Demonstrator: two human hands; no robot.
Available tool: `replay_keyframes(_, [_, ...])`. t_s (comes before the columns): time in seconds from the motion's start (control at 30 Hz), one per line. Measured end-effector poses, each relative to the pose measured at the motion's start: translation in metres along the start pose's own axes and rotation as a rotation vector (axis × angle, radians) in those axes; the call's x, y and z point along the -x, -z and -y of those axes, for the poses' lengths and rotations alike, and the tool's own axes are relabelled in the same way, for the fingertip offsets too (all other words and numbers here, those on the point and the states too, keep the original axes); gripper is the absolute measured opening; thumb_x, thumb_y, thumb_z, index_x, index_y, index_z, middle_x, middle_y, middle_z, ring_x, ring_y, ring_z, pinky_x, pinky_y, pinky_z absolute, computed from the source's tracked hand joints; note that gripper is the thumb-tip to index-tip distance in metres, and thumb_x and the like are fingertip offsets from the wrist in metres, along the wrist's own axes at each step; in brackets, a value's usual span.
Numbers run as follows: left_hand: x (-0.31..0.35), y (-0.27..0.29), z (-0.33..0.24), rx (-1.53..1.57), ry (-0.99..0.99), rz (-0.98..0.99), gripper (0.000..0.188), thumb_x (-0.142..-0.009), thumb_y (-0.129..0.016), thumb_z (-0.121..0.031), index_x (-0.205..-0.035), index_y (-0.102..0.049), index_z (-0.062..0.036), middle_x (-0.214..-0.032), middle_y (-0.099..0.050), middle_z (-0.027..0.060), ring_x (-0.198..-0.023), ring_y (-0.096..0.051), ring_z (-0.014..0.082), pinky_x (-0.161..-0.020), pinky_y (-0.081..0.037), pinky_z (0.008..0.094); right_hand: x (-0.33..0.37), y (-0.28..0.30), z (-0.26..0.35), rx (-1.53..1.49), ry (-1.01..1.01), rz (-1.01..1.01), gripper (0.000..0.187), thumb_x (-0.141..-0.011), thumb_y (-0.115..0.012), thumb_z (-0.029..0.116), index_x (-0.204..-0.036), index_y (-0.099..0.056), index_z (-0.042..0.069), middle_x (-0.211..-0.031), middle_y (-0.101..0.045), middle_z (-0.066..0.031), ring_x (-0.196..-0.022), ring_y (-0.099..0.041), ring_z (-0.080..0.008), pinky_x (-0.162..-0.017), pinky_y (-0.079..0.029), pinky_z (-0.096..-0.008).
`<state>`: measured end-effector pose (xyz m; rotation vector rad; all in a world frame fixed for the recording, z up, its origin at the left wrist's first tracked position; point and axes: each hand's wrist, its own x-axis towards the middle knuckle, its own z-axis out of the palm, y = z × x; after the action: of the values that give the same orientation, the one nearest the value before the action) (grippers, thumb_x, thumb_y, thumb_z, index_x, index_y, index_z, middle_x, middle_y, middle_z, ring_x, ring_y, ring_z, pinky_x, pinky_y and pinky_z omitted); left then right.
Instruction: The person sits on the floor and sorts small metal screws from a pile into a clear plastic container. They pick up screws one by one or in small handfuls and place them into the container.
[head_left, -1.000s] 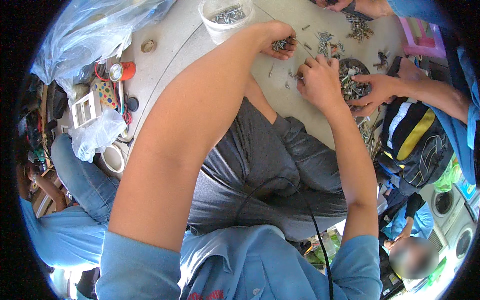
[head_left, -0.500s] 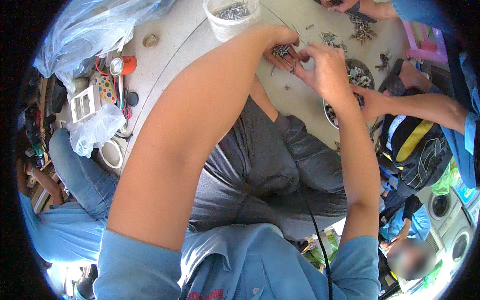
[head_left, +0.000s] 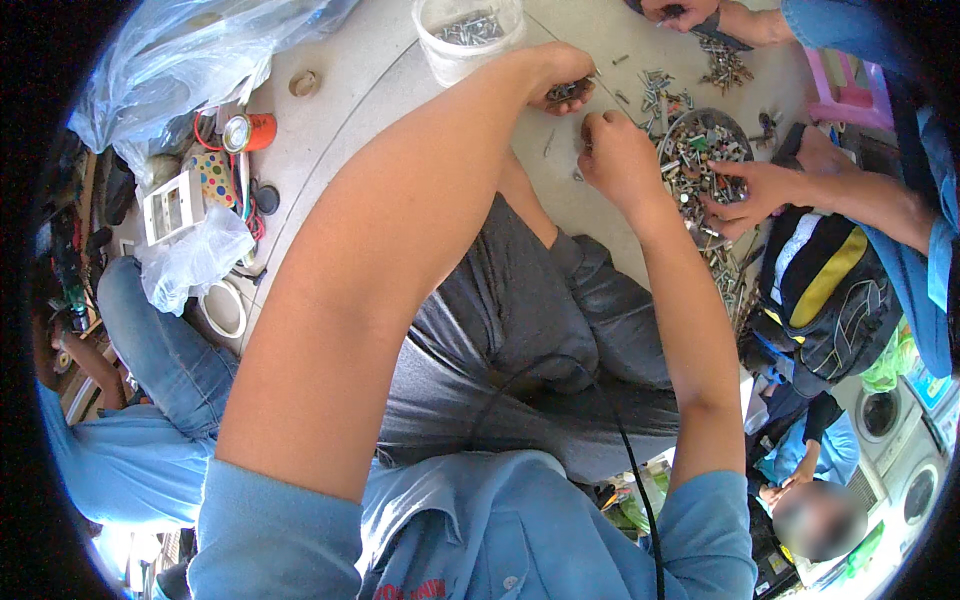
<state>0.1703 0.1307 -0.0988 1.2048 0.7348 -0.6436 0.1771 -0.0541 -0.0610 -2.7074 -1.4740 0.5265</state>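
My left hand (head_left: 566,78) is cupped around a small handful of screws (head_left: 570,92), just right of a white plastic bucket (head_left: 460,68) that has more screws inside. Below and right of it, my right hand (head_left: 618,158) is closed over the floor, and whatever its fingers may hold is hidden. Beside that hand stands a round metal bowl (head_left: 735,128) full of mixed screws and small hardware. A co-worker's hand (head_left: 750,198) reaches over the bowl from the right with fingers spread. Loose screws (head_left: 660,98) lie scattered between my hands and the bowl.
Another co-worker's hand (head_left: 685,12) is at the top right, above a pile of brass-coloured screws (head_left: 728,65). A pink stool (head_left: 850,95) stands at the right, near a black and yellow bag (head_left: 830,270). Clear plastic sheeting (head_left: 190,60) and an orange can (head_left: 250,132) are at the left.
My right hand has drawn away from my left hand, down and slightly left. The co-worker's hand has opened over the bowl, and more of the bowl's contents now shows.
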Motion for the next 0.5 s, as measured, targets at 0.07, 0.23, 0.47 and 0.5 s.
replay_keyframes(0.07, [-0.001, -0.003, -0.001, -0.067, 0.052, 0.007, 0.031, -0.103, -0.050, -0.029, -0.083, -0.061, -0.0084, -0.070, -0.062, 0.0033, -0.058, -0.058, 0.0171, -0.051, -0.050, 0.0367, -0.002, -0.006, -0.005, 0.001, -0.014, 0.006, 0.034, -0.073, -0.080, 0.015, -0.103, -0.069, 0.003, -0.099, -0.069, -0.0201, -0.093, -0.071, -0.0417, -0.083, -0.059, -0.0483])
replay_keyframes(0.23, [0.001, -0.008, 0.005, -0.136, 0.221, 0.021, 0.034, -0.103, -0.050, -0.033, -0.084, -0.062, -0.0078, -0.072, -0.065, 0.0027, -0.060, -0.061, 0.0172, -0.053, -0.051, 0.0344, 0.003, 0.043, 0.009, -0.383, -0.118, 0.019, 0.032, -0.072, -0.080, 0.013, -0.099, -0.072, -0.003, -0.088, -0.074, -0.0176, -0.083, -0.074, -0.0308, -0.081, -0.059, -0.0405])
replay_keyframes(0.47, [0.008, -0.004, -0.001, -0.094, 0.138, 0.331, 0.033, -0.105, -0.050, -0.035, -0.087, -0.061, -0.0103, -0.070, -0.062, -0.0028, -0.058, -0.059, 0.0134, -0.048, -0.046, 0.0311, 0.019, 0.062, 0.010, -0.566, -0.116, -0.238, 0.028, -0.078, -0.078, 0.016, -0.100, -0.072, -0.001, -0.084, -0.076, -0.0159, -0.076, -0.075, -0.0261, -0.075, -0.060, -0.0373])
replay_keyframes(0.5, [0.006, 0.000, -0.001, -0.082, 0.149, 0.327, 0.032, -0.106, -0.050, -0.035, -0.087, -0.061, -0.0107, -0.069, -0.061, -0.0029, -0.057, -0.057, 0.0133, -0.048, -0.046, 0.0310, 0.023, 0.055, 0.008, -0.531, -0.158, -0.225, 0.027, -0.078, -0.077, 0.017, -0.098, -0.072, 0.000, -0.083, -0.075, -0.0168, -0.077, -0.076, -0.0294, -0.076, -0.060, -0.0390])
